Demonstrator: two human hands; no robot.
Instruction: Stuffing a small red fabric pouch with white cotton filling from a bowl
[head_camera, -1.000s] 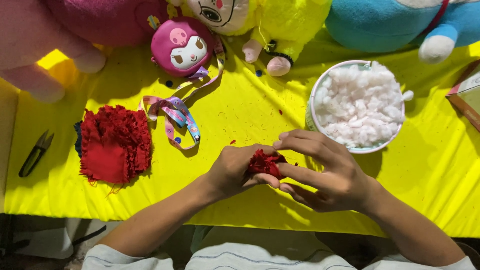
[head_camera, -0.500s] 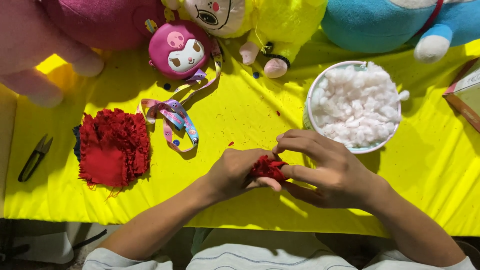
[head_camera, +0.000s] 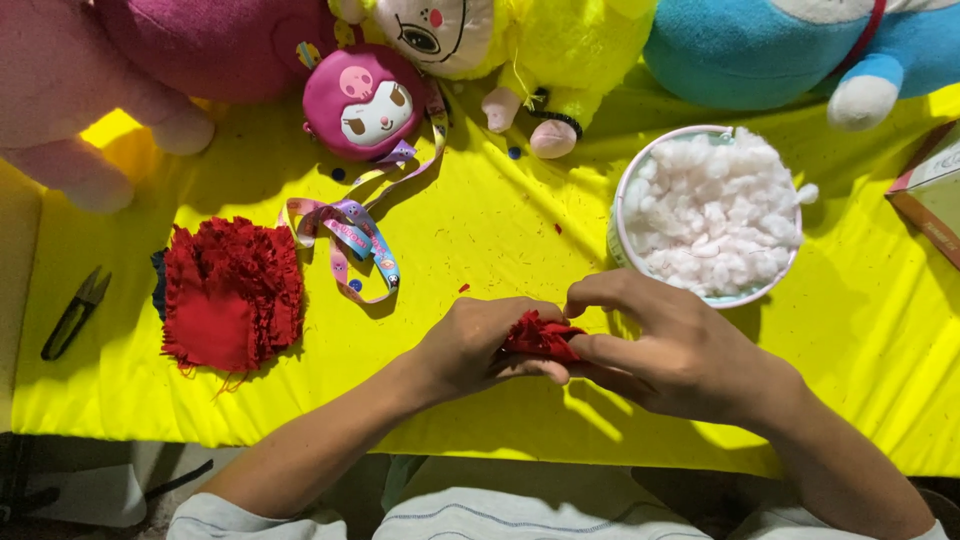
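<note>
At lower centre of the frame, my left hand (head_camera: 470, 345) and right hand (head_camera: 672, 350) are both pinched together on a small red frayed fabric piece (head_camera: 540, 335). It sits between my fingertips above the yellow tablecloth (head_camera: 480, 230), just below-left of the white bowl of cotton stuffing (head_camera: 712, 215).

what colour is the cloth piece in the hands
Red, with frayed edges: the cloth piece, seen in the head view.

A table under a yellow cloth (head_camera: 480, 230) carries a pile of red fabric pieces (head_camera: 232, 295), a patterned ribbon (head_camera: 352, 235), a white bowl of stuffing (head_camera: 712, 215), plush toys (head_camera: 365, 100) and black snips (head_camera: 75, 312) at the left edge
</note>
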